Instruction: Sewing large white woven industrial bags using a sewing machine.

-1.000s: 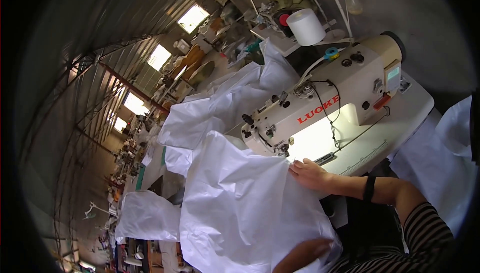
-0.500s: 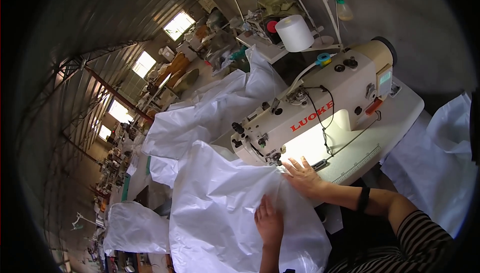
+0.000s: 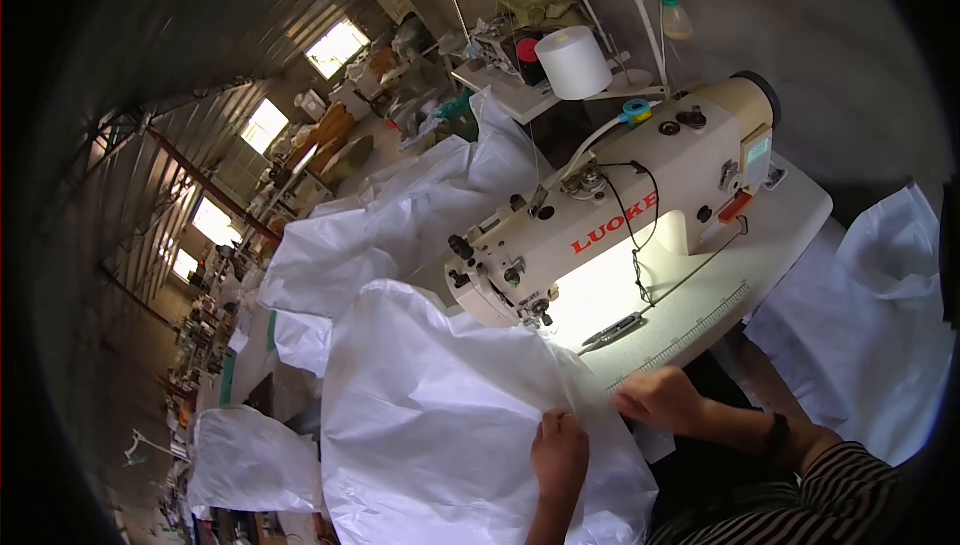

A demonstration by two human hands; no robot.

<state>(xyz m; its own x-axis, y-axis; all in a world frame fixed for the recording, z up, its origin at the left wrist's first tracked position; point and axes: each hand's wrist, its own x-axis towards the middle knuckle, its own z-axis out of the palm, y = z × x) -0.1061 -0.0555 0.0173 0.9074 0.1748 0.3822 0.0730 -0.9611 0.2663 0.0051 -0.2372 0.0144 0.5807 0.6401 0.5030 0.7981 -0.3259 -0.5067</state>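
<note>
A large sheet of shiny white fabric spreads from the sewing machine's needle end down toward me. On that fabric, my left hand is closed, its fingers curled into the material. My right hand is closed near the fabric's right edge, just off the front of the machine bed; whether cloth is between its fingertips is hidden. Small thread snips lie on the lit machine bed, beyond my right hand. The presser foot area is partly covered by the fabric's upper edge.
Behind the machine stands a white thread cone. More white fabric is heaped beyond the machine head, and another piece hangs at the right. A white bundle sits at lower left. An oil bottle hangs at the back.
My right hand has pulled back from beside the needle toward me, its spread fingers now curled. My left hand has moved slightly right and its fingers have closed. The snips now show fully.
</note>
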